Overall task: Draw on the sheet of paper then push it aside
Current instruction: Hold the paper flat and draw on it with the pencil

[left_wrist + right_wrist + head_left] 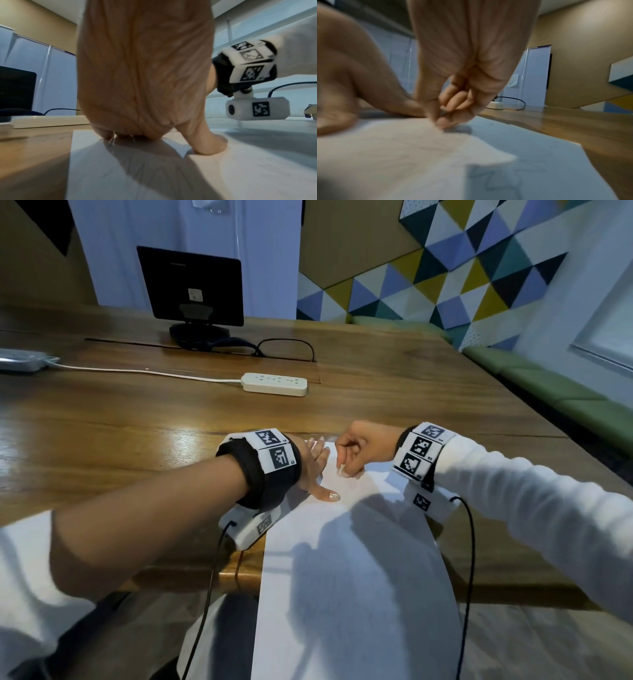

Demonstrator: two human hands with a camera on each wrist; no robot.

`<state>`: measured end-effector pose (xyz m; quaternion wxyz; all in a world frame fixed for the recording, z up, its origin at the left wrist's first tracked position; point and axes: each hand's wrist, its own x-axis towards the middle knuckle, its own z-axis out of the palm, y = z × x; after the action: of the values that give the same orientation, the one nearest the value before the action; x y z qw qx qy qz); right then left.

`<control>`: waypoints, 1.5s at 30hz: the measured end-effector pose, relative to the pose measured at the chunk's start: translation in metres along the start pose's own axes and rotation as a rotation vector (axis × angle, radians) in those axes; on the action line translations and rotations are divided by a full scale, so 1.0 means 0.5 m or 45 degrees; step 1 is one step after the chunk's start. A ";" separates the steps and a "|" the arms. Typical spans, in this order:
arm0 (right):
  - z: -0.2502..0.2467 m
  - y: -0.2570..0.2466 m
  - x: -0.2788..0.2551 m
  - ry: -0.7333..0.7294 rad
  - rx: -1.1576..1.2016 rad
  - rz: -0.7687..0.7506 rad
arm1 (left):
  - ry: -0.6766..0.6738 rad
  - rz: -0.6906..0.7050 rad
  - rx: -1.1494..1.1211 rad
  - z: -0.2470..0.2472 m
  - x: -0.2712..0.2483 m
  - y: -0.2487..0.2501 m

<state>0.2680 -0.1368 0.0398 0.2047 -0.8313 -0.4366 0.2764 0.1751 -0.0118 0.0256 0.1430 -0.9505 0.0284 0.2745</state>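
Seated at a wooden desk (394,392), a person presses the flat, straight-fingered left hand (317,465) on a white sheet of paper (342,542), which overhangs the desk's near edge at 6 o'clock. At 3 o'clock from it, the right hand (356,448) is curled, fingertips pinched near the sheet's far edge; whether it holds anything cannot be told. Only the right wrist view shows faint, unreadable pencil marks on the sheet (505,174); only the head view shows the power strip (274,384) and dark monitor (191,285) at 12 o'clock. Square coded markers on the wristbands (277,453) carry no readable words.
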 end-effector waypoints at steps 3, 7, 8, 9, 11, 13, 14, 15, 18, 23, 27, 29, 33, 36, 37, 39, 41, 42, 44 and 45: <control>-0.006 0.002 0.012 0.150 -0.073 0.018 | 0.000 0.012 -0.011 0.002 0.001 -0.004; -0.002 -0.003 0.010 0.025 -0.085 -0.007 | -0.006 0.011 0.016 0.001 0.000 -0.009; -0.006 -0.003 0.014 0.049 -0.093 0.004 | -0.008 0.018 0.012 0.002 -0.001 -0.009; -0.010 -0.002 0.019 0.109 -0.112 0.018 | -0.008 0.024 0.007 0.003 -0.001 -0.009; -0.007 -0.005 0.025 0.171 -0.149 0.023 | -0.001 0.026 0.001 0.005 0.001 -0.010; -0.001 -0.010 0.022 0.048 -0.124 -0.005 | -0.008 0.028 0.005 0.005 0.005 -0.014; 0.000 -0.011 0.020 -0.011 -0.094 -0.014 | -0.019 0.030 0.010 0.005 0.007 -0.015; -0.003 -0.010 0.020 -0.016 -0.080 -0.013 | -0.028 0.031 0.015 0.004 0.009 -0.015; -0.005 -0.008 0.028 0.146 -0.136 0.006 | -0.024 0.030 0.030 0.005 0.008 -0.013; -0.011 0.004 0.009 0.030 -0.099 0.018 | 0.000 0.030 -0.013 0.009 0.008 -0.018; -0.017 0.011 0.001 0.035 -0.112 0.037 | 0.032 0.043 -0.039 0.012 0.002 -0.013; -0.012 0.007 -0.005 -0.082 -0.055 0.020 | 0.032 0.034 -0.033 0.009 -0.002 -0.012; -0.014 0.016 0.001 0.091 -0.080 0.017 | 0.015 0.008 0.014 -0.002 -0.010 -0.002; -0.006 0.017 -0.003 0.028 -0.035 -0.010 | 0.010 -0.027 0.071 -0.009 -0.014 0.012; -0.009 0.017 -0.002 0.011 -0.027 -0.005 | 0.014 -0.031 0.086 -0.011 -0.013 0.014; -0.018 0.013 0.006 0.064 -0.077 0.016 | 0.014 -0.042 0.109 -0.016 -0.019 0.019; -0.019 0.007 0.008 0.078 -0.129 0.015 | 0.018 -0.038 0.139 -0.018 -0.022 0.023; -0.017 0.006 0.006 0.026 -0.124 0.013 | 0.013 -0.032 0.157 -0.019 -0.024 0.025; -0.018 0.003 -0.001 -0.095 -0.073 0.017 | 0.012 -0.044 0.165 -0.017 -0.023 0.024; -0.020 0.004 -0.002 -0.098 -0.065 0.022 | 0.021 -0.053 0.161 -0.014 -0.018 0.023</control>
<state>0.2753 -0.1399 0.0466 0.1639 -0.8289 -0.4438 0.2986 0.1697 -0.0250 0.0331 0.2082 -0.9421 0.0271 0.2615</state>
